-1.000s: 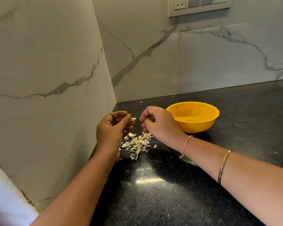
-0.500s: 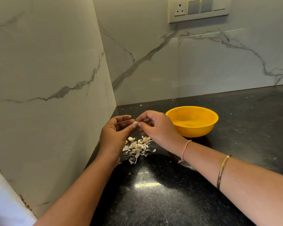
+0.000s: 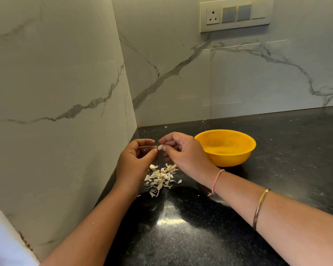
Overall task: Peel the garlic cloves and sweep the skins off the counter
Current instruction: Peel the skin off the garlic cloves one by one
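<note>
Up over the dark tabletop point(image 3: 277, 150), we're pinching one garlic clove point(image 3: 160, 147), left hand point(image 3: 135, 162) on one end and right hand point(image 3: 183, 152) on the other. Loose skins point(image 3: 159, 179) lie piled underneath, yellow bowl point(image 3: 229, 160) just beside.

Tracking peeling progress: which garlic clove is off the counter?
The clove pinched between left hand and right hand; the other cloves lie in the skin pile on the counter.

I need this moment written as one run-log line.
phase: peeling | left hand: pinches garlic clove | right hand: pinches same clove | skins: piled on counter | yellow bowl: beside right hand
</note>
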### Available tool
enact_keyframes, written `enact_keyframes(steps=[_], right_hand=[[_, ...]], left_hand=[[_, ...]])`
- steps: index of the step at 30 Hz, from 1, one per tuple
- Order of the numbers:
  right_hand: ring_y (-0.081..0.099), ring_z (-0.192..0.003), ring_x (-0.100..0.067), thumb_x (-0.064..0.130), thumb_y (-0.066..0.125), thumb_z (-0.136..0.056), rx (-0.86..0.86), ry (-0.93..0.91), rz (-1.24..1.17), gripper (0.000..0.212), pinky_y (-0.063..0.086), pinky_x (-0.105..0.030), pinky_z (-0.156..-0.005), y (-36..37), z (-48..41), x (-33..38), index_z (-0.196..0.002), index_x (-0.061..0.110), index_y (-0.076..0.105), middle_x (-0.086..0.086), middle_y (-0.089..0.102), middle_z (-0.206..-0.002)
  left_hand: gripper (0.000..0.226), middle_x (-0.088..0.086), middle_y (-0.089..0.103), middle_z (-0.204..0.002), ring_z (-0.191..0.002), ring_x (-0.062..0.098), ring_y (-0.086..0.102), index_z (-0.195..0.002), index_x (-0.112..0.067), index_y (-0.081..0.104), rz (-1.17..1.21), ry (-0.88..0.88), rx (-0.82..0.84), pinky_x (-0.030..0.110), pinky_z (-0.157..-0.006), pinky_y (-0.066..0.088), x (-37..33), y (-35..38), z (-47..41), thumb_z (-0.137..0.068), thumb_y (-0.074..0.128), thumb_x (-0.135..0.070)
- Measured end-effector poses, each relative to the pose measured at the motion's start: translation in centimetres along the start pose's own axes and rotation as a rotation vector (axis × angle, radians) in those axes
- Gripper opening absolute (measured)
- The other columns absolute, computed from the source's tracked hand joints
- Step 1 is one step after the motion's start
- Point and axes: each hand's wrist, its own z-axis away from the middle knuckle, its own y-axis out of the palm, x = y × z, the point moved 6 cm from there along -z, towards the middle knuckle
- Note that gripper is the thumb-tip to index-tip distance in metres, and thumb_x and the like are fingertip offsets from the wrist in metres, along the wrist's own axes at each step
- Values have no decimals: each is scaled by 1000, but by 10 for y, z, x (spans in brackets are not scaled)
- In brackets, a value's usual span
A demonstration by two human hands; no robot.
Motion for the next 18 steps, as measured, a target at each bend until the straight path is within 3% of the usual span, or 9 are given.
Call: enact_keyframes(steps=[5,11,15,18], right_hand=[[67,-77,-10,8,61,-88,10,-17,43,13,58,-30,-73,1,0,1,-98,10,70,0,69,-84],[66,-79,-10,11,62,-88,22,-78,168,16,57,-26,-74,2,2,7,-101,10,72,-3,72,-90],[65,-81,-9,11,62,-88,30,-88,189,17,56,-22,-74,3,3,11,-103,10,72,-4,72,-93],[65,-78,-9,11,62,-88,23,-64,156,16,57,-27,-75,2,2,10,-101,9,72,-3,72,-91]], left_hand=[[19,-2,71,-84,-79,12,68,-92,-27,61,-131,53,-18,18,-64,51,-3,-1,0,-81,71,-16],[24,0,69,-76,-60,7,60,-90,-27,55,-230,53,-33,9,-47,42,-4,-2,0,-80,71,-13],[27,2,68,-76,-60,10,60,-88,-27,50,-251,48,-46,11,-47,43,-3,-3,0,-80,70,-12],[26,3,67,-77,-60,10,59,-87,-26,49,-241,57,-47,11,-47,43,-3,-3,0,-81,69,-12]])
